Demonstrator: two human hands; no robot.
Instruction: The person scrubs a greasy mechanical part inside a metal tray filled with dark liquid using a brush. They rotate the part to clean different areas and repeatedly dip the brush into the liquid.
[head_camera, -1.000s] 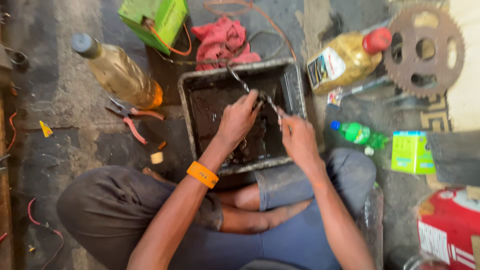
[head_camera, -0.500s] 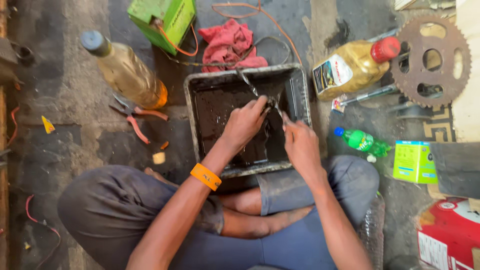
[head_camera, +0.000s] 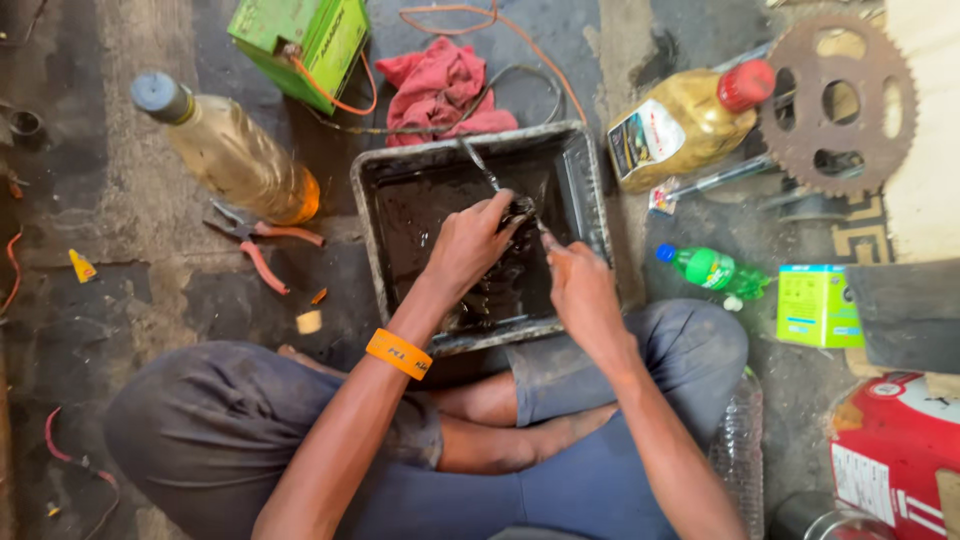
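Tray on floor, holding dark oily liquid | left hand over tray centre, fingers curled on greasy chain | right hand by tray's right edge, closed on same chain | pliers left of tray | rag beyond far edge.
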